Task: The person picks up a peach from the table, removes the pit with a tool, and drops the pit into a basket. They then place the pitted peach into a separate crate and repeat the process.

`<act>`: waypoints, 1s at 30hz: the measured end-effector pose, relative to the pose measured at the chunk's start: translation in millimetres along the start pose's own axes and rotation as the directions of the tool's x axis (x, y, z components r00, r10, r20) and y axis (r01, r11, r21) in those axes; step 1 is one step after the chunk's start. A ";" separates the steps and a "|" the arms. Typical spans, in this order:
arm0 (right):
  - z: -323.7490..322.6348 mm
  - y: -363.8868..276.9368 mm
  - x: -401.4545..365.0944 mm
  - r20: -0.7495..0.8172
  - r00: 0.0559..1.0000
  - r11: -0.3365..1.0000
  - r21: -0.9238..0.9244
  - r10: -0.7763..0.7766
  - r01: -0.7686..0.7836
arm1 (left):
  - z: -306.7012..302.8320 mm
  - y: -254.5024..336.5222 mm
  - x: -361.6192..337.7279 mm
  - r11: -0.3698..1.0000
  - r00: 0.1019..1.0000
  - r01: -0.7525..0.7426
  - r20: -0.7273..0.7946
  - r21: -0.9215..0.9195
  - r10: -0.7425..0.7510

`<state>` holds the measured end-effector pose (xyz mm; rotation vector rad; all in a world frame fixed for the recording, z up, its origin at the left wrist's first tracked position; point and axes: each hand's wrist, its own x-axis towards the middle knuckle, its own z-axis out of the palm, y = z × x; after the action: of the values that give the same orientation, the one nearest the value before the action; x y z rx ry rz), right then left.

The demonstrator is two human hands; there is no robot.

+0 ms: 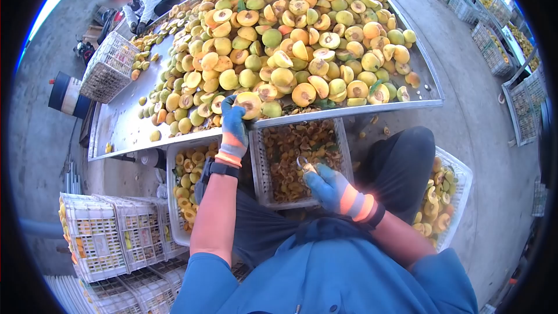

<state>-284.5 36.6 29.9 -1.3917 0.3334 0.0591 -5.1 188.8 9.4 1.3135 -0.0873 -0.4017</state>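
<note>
My left hand [233,125], in a blue and orange glove, is closed on a peach half [248,105] at the table's near edge, cut face towards me. A heap of whole and halved peaches [279,35] lies just beyond it. In my gloved right hand [332,189] is a small pitting tool [302,161] with a looped metal end; its handle is mostly hidden by the fingers. That hand is over a white crate [260,183] of brownish peach scraps, between my legs. The tool and the peach half are apart.
A metal table [131,122] with a raised rim carries the heap. Peach-filled crates stand left [172,186] and right [462,197] of my legs. Stacked crates [96,238] are at lower left. Another person [148,0] works at the table's far left, beside a tilted crate [109,67].
</note>
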 end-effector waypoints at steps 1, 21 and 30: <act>-0.3 -5.5 3.3 0.011 0.999 0.998 0.053 0.034 -0.035 | 5.1 5.3 -17.5 0.959 0.998 0.031 0.057 -0.283 -0.015; 12.3 -6.3 10.1 0.063 0.980 0.974 -0.114 -0.189 0.195 | 70.4 -31.9 -176.0 0.798 0.995 0.097 0.033 -0.595 -0.097; 12.2 1.0 3.0 0.147 0.960 0.862 -0.423 -0.238 0.279 | 85.2 -48.2 -185.1 0.977 0.993 -0.094 -0.095 -0.190 0.077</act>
<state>-279.4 48.1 29.8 -1.8701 0.0501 -0.0276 -212.8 162.8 15.9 1.1281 -0.0306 -0.2722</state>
